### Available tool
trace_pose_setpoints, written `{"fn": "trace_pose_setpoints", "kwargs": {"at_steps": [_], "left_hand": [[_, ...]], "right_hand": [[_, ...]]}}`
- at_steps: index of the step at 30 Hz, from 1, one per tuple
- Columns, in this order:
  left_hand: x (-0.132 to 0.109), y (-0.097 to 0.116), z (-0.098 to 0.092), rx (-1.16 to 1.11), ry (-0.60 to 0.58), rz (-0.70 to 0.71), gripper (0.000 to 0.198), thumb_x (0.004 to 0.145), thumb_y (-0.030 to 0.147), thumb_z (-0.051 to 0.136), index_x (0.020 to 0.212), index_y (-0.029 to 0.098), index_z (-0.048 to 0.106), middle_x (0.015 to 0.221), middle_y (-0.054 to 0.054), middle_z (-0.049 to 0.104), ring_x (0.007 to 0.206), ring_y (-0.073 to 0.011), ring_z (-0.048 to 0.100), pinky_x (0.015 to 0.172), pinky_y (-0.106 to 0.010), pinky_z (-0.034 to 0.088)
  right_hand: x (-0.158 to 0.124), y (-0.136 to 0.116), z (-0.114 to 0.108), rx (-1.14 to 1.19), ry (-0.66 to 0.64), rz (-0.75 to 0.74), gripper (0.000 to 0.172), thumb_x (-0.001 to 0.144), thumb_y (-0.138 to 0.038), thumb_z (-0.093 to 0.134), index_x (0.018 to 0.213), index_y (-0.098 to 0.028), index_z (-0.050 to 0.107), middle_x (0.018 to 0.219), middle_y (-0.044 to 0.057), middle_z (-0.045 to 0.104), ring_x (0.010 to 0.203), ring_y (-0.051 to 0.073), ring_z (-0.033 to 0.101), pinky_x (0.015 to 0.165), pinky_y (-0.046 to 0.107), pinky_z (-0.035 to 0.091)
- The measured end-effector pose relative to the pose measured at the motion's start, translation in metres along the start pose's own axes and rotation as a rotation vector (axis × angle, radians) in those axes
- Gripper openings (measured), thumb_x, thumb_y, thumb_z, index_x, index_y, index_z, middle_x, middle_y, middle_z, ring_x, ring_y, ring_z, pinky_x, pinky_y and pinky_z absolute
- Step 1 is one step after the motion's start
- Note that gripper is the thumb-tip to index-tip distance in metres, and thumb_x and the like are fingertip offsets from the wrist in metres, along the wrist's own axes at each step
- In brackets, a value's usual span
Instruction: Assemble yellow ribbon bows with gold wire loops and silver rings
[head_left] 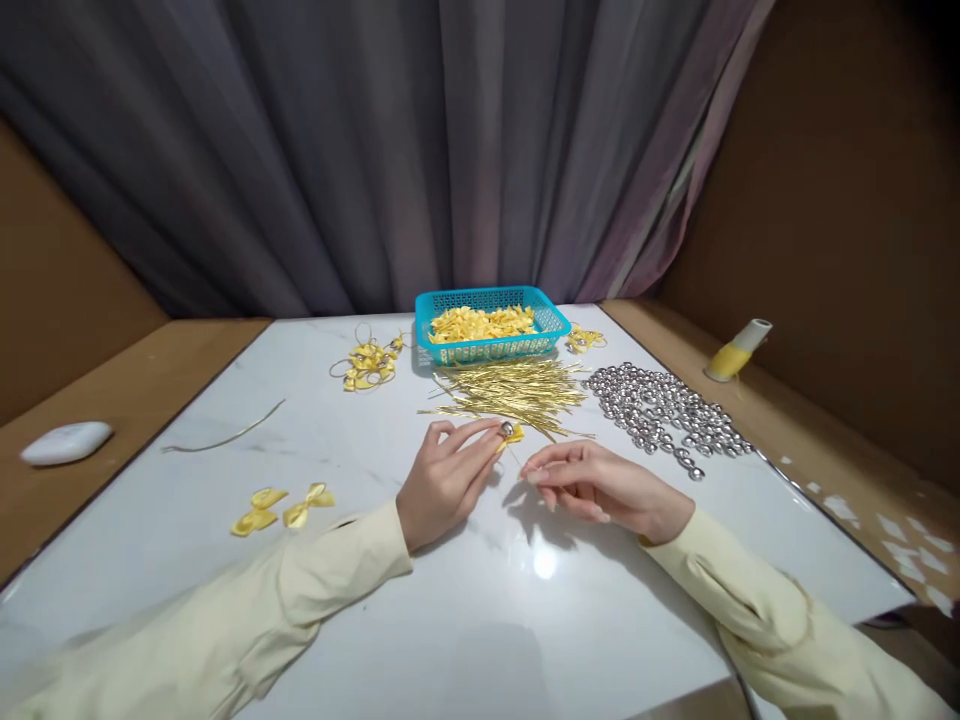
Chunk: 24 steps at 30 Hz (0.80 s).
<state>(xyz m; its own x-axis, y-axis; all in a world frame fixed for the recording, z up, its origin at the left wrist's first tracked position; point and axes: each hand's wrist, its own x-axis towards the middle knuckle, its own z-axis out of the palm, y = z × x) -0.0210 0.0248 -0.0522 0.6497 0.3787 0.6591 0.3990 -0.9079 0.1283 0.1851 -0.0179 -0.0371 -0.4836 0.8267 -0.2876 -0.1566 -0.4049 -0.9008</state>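
Near the middle of the white table, my left hand pinches a yellow bow with a silver bead on it. A thin tie runs from the bow toward my right hand, whose thumb and forefinger are closed on its end. Just beyond both hands lies a pile of gold twist ties. Many silver beads are spread to the right of that pile. Loose yellow bows lie to the left of my left forearm.
Behind the ties stands a blue basket of yellow bows. Finished-looking looped bows lie at its left, more at its right. A single tie, a white object and a yellow spool are farther out.
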Motion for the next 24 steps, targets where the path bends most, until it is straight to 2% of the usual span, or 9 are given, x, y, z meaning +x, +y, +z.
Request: {"fn": "trace_pose_setpoints", "kwargs": {"at_steps": [5, 8, 12, 15, 17, 20, 22, 24], "left_hand": [[-0.003, -0.002, 0.003, -0.010, -0.022, -0.027, 0.027, 0.085, 0.008, 0.042, 0.106, 0.015, 0.057, 0.106, -0.013, 0.065, 0.105, -0.0232, 0.056, 0.079, -0.037, 0.032], [-0.003, -0.001, 0.005, -0.046, -0.018, -0.103, 0.024, 0.085, 0.012, 0.044, 0.103, 0.016, 0.059, 0.103, -0.011, 0.067, 0.103, -0.0227, 0.057, 0.081, -0.037, 0.032], [0.000, 0.003, 0.005, -0.157, 0.005, -0.338, 0.020, 0.084, 0.020, 0.047, 0.096, 0.017, 0.064, 0.097, -0.009, 0.068, 0.094, -0.0209, 0.059, 0.082, -0.036, 0.036], [0.005, 0.008, 0.003, -0.358, -0.023, -0.577, 0.022, 0.083, 0.028, 0.049, 0.091, 0.018, 0.067, 0.092, -0.007, 0.069, 0.087, -0.0204, 0.059, 0.080, -0.033, 0.041], [0.008, 0.011, -0.001, -0.600, -0.060, -0.720, 0.025, 0.081, 0.033, 0.050, 0.089, 0.016, 0.067, 0.091, -0.008, 0.069, 0.085, -0.0206, 0.060, 0.078, -0.032, 0.045], [0.012, 0.013, -0.005, -0.931, -0.096, -0.859, 0.029, 0.080, 0.035, 0.052, 0.086, 0.010, 0.067, 0.090, -0.011, 0.069, 0.081, -0.0208, 0.062, 0.074, -0.031, 0.048], [0.012, 0.012, -0.006, -1.031, -0.102, -0.904, 0.028, 0.079, 0.033, 0.054, 0.081, 0.009, 0.067, 0.087, -0.013, 0.069, 0.078, -0.0205, 0.062, 0.073, -0.031, 0.048], [0.012, 0.010, -0.006, -1.093, -0.109, -0.925, 0.026, 0.078, 0.031, 0.055, 0.077, 0.009, 0.067, 0.083, -0.013, 0.069, 0.078, -0.0202, 0.061, 0.074, -0.031, 0.047]], "right_hand": [[0.004, 0.007, 0.005, -0.075, 0.000, 0.057, 0.016, 0.070, -0.027, 0.067, 0.073, -0.012, 0.063, 0.044, -0.009, 0.038, 0.035, 0.001, 0.020, 0.034, 0.018, 0.010], [0.003, 0.007, 0.003, -0.103, 0.039, 0.042, 0.017, 0.070, -0.029, 0.067, 0.074, -0.013, 0.063, 0.047, -0.008, 0.039, 0.037, 0.001, 0.021, 0.035, 0.018, 0.010], [-0.004, -0.004, -0.001, -0.158, 0.047, -0.025, 0.022, 0.075, -0.034, 0.062, 0.078, -0.012, 0.063, 0.057, -0.003, 0.053, 0.036, 0.001, 0.024, 0.036, 0.019, 0.012], [-0.011, -0.013, -0.003, -0.242, 0.084, -0.090, 0.028, 0.079, -0.039, 0.056, 0.086, -0.012, 0.062, 0.051, -0.003, 0.054, 0.033, 0.002, 0.024, 0.034, 0.019, 0.013], [-0.015, -0.016, -0.005, -0.357, 0.117, -0.094, 0.031, 0.080, -0.042, 0.052, 0.089, -0.013, 0.061, 0.052, -0.001, 0.057, 0.030, 0.003, 0.027, 0.032, 0.019, 0.014], [-0.016, -0.013, -0.010, -0.666, 0.161, -0.083, 0.029, 0.081, -0.041, 0.050, 0.086, -0.015, 0.061, 0.058, 0.002, 0.063, 0.030, 0.005, 0.035, 0.032, 0.020, 0.024], [-0.016, -0.011, -0.017, -0.913, 0.228, -0.168, 0.023, 0.081, -0.035, 0.050, 0.079, -0.016, 0.064, 0.056, 0.002, 0.063, 0.036, 0.009, 0.043, 0.040, 0.022, 0.034], [-0.015, -0.009, -0.025, -1.114, 0.355, -0.316, 0.021, 0.080, -0.026, 0.050, 0.074, -0.018, 0.068, 0.059, 0.004, 0.064, 0.048, 0.014, 0.053, 0.052, 0.027, 0.040]]}}
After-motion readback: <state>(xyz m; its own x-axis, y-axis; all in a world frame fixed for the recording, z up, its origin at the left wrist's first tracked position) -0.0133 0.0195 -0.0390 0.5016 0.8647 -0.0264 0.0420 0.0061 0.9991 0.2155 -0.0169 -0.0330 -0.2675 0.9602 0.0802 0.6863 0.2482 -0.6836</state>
